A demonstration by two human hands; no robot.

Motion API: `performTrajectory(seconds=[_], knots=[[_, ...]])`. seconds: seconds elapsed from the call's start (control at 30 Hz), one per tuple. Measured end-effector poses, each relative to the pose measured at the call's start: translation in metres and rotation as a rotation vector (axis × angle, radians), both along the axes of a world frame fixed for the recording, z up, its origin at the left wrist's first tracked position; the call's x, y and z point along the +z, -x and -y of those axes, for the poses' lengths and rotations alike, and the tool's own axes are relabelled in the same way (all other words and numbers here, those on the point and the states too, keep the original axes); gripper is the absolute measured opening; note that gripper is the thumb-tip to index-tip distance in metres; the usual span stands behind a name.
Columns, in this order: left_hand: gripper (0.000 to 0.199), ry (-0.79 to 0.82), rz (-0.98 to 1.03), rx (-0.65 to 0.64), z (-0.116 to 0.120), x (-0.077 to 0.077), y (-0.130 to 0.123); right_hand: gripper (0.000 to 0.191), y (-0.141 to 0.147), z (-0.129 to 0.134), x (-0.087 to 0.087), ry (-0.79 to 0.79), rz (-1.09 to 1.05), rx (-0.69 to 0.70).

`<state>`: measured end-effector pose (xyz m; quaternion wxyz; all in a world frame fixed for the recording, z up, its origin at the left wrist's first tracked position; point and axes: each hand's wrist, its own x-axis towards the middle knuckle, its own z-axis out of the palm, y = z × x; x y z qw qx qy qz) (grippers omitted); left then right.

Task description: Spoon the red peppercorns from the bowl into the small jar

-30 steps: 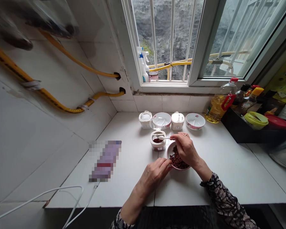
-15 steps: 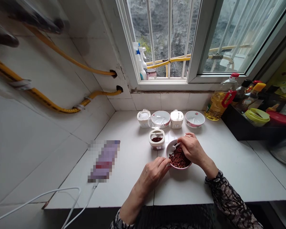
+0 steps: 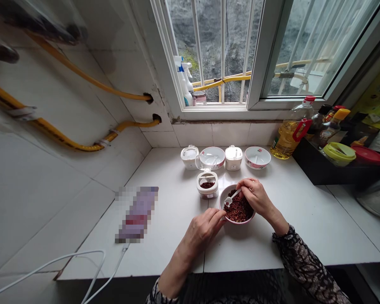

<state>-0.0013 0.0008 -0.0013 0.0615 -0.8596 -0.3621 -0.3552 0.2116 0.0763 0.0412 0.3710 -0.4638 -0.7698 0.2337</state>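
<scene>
left hand [image 3: 204, 226] holds bowl [image 3: 223, 197], likely steadying it; right hand [image 3: 256, 197] grips spoon [image 3: 228, 201] over it; jar [image 3: 207, 193] beside it, seemingly for reach

Pale tiles cover the back wall [image 3: 194, 135] and the side wall [image 3: 34, 169] at left, where yellow pipes [image 3: 63, 141] run into two dark holes. Daylight enters through a grey-framed window [image 3: 266, 55]; beyond it, white bars [image 3: 223, 50] stand before a rough grey outer wall [image 3: 209, 33]. Below, the white counter [image 3: 164, 219] shows thin dark seams and a soft sheen near the window
</scene>
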Motion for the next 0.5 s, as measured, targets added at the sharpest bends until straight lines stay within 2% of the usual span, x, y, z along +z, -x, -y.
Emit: performTrajectory(seconds=[0.17,0.37,0.5], knots=[[0.016,0.006,-0.004,0.002,-0.0006,-0.0006,0.0001,0.022,-0.0002,0.0005,0.0062,0.059,-0.105,-0.011],[0.016,-0.01,0.0,0.003,-0.0002,0.0013,-0.0003,0.019,-0.0007,-0.0008,0.0063,0.288,-0.309,-0.059],[0.016,-0.028,0.011,0.003,-0.0005,0.0027,-0.0017,0.017,0.0012,-0.0059,0.0071,0.304,-0.423,-0.069]])
